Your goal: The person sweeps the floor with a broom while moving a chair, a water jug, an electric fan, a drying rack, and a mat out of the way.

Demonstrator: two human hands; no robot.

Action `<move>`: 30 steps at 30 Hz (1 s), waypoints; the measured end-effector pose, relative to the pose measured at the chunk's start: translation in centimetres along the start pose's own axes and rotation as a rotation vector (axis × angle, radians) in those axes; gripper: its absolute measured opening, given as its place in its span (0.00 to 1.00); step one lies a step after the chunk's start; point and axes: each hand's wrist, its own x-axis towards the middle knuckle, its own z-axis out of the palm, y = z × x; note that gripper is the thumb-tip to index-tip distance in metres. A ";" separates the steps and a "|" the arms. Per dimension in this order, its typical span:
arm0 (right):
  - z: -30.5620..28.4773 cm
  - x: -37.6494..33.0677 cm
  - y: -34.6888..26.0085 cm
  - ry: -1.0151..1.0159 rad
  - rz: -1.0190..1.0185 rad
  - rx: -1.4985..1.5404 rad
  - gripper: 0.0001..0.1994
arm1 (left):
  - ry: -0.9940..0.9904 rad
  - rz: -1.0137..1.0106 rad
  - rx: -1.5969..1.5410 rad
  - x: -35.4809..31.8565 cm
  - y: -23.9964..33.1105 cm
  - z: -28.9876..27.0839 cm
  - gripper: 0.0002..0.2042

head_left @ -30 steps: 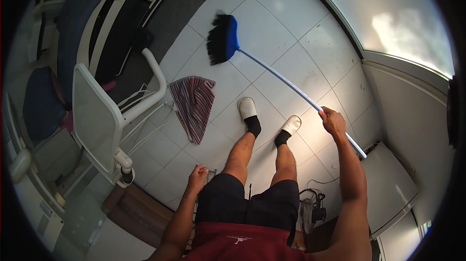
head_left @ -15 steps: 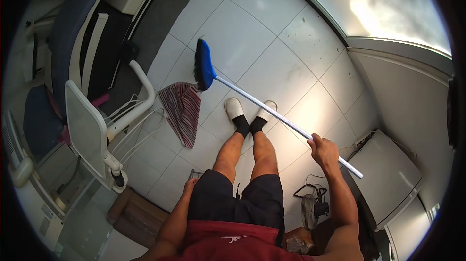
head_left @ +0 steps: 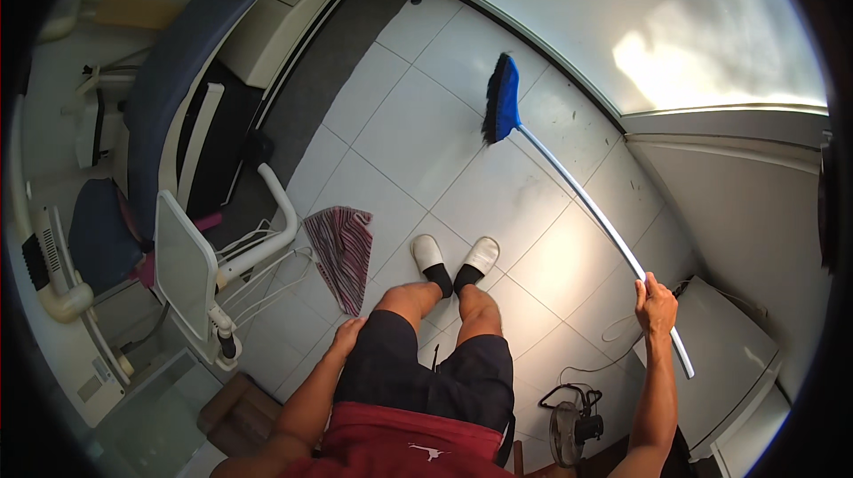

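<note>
My right hand (head_left: 656, 305) is closed around the pale shaft of a broom (head_left: 586, 198), near its upper end. The broom's blue head (head_left: 505, 103) with dark bristles rests on the tiles ahead of me, bristles facing left. My left hand (head_left: 346, 336) hangs beside my left thigh, against the dark shorts. Its fingers look loosely stretched and hold nothing that I can see; the leg hides part of them. A striped cloth (head_left: 342, 251) lies spread on the floor ahead of that hand.
At left stand a white-framed panel on a curved arm (head_left: 188, 274), loose cables and a blue padded chair (head_left: 191, 60). A frosted door (head_left: 649, 34) lies far right. At right are a white cabinet (head_left: 711, 362) and a small fan (head_left: 569, 429). Dark specks (head_left: 634, 185) dot the tiles.
The broom head has swung to the right, away from the striped cloth toward the door side. My right hand has moved right and slightly back with the shaft. My left hand stays by the thigh.
</note>
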 end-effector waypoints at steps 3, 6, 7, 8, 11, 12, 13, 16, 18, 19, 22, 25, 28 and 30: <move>2.8 3.5 -5.6 0.086 -0.096 0.173 0.08 | 0.020 0.174 0.085 -0.9 9.7 0.0 0.26; 6.4 9.9 -14.4 -0.108 -0.083 0.284 0.11 | -0.023 0.284 0.298 0.0 17.0 1.0 0.32; 8.0 12.6 -16.6 -0.149 -0.085 0.278 0.13 | -0.058 0.316 0.464 0.2 18.8 2.1 0.37; 9.1 15.3 -18.7 -0.168 -0.104 0.272 0.13 | -0.079 0.271 0.631 -0.2 20.5 3.7 0.40; 9.7 21.2 -22.3 -0.114 -0.153 0.222 0.14 | -0.051 0.185 1.064 0.5 20.4 6.0 0.49; 8.3 22.2 -20.9 -0.122 -0.115 0.228 0.14 | -0.047 0.163 1.008 0.1 20.7 6.5 0.49; 7.3 22.6 -18.3 -0.061 -0.109 0.201 0.14 | -0.047 0.153 0.949 -0.2 21.5 6.8 0.50; 6.1 21.7 -10.5 0.018 -0.012 -0.005 0.12 | -0.012 0.087 0.876 2.9 22.8 4.4 0.48; 2.3 19.9 -9.1 0.061 -0.017 -0.105 0.10 | -0.026 0.102 0.844 3.7 24.7 3.8 0.48; 0.8 19.2 -9.1 0.093 -0.017 -0.106 0.10 | -0.050 0.119 0.839 3.8 25.8 3.6 0.47; -2.2 18.6 -11.9 0.230 -0.128 0.006 0.10 | -0.069 0.077 0.839 4.1 28.2 3.5 0.46; -2.9 23.3 -19.8 0.284 -0.185 -0.006 0.11 | -0.111 0.040 0.862 4.6 30.5 3.2 0.45; -1.4 32.4 -30.3 0.417 -0.265 0.060 0.11 | -0.144 0.002 0.863 5.0 32.2 2.3 0.44; -1.4 39.5 -38.1 0.486 -0.298 0.120 0.11 | -0.146 -0.018 0.855 5.4 33.0 1.5 0.44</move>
